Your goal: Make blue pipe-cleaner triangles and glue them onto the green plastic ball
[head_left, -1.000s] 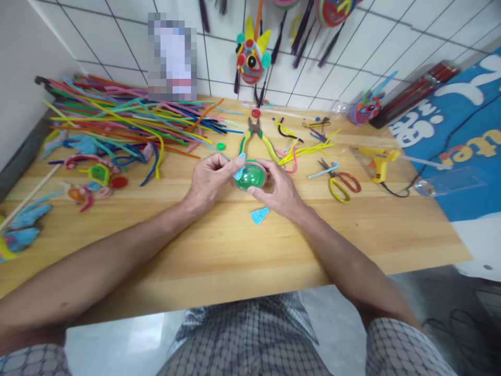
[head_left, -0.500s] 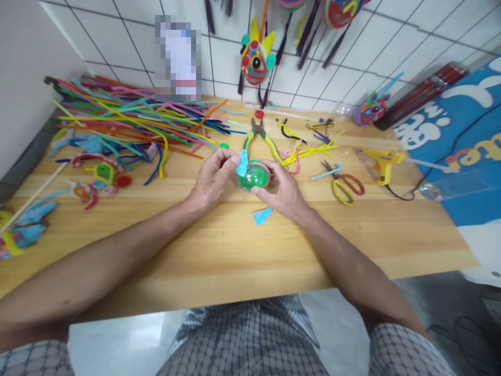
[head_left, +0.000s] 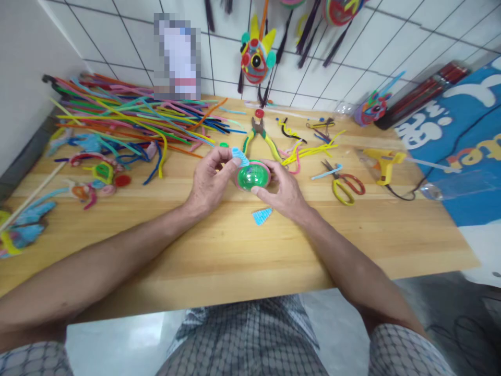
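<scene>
Between the thumb and fingers of my left hand (head_left: 213, 175) is a light-blue fuzzy triangle (head_left: 240, 156), its tip near the upper left rim of a shiny green ball (head_left: 252, 177). The ball has a pink band round its edge. My right hand (head_left: 284, 188) grips it from the right, with the thumb on its near side. Whether the blue piece touches the ball I cannot tell. A second blue fuzzy triangle (head_left: 262, 215) lies on the table just below the ball.
Green-and-yellow pliers (head_left: 257, 128) lie behind the ball. Scissors (head_left: 344, 185) and a yellow glue gun (head_left: 385, 164) lie to the right. A heap of colourful pipe cleaners (head_left: 136, 115) covers the back left. A decorated mask-like ornament (head_left: 256, 60) hangs at the wall.
My left hand has turned the blue triangle, so that its wide end now points up and left and its narrow end toward the ball. My right hand and the ball stay put.
</scene>
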### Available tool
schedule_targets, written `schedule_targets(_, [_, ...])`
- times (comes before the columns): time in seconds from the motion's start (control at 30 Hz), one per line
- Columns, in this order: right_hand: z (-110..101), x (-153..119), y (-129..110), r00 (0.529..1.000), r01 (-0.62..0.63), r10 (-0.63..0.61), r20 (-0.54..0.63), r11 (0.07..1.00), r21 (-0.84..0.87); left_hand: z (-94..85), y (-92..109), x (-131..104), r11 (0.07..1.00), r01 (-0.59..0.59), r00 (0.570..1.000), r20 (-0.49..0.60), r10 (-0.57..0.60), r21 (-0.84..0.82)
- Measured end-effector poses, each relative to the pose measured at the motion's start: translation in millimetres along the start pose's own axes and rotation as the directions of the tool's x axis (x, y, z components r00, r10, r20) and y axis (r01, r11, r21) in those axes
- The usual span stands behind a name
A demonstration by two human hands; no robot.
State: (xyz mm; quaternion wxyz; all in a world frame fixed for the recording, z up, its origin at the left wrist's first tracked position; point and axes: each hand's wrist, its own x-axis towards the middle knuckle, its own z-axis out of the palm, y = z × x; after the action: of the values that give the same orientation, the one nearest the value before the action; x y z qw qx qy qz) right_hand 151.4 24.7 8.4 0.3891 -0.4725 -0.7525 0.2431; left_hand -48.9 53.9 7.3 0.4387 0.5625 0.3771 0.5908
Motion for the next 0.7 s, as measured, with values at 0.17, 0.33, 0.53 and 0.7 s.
schedule_targets(0.17, [0.7,-0.3,1.9,1.0,0.012,-0.012,-0.002,1.0,0.004,-2.7,-1.6,-0.2,0.999,0.043,0.999,0.018,-0.043,0.02])
schedule_targets(0.33, [1.6,-0.6,5.2,1.0,0.029,-0.029,-0.011,1.0,0.0,-2.0,-5.1,0.5,0.998,0.065,0.997,0.048,-0.064,-0.012])
schedule_targets(0.53, [1.4,-0.3,5.0,0.999,0.051,-0.051,-0.015,0.999,-0.019,-1.2,-3.6,1.2,0.997,0.072,0.995,0.072,-0.069,-0.035])
schedule_targets(0.7, [0.9,-0.1,4.6,0.998,0.065,-0.066,-0.013,0.997,-0.033,-2.1,-3.9,2.9,0.996,0.077,0.992,0.107,-0.073,-0.036])
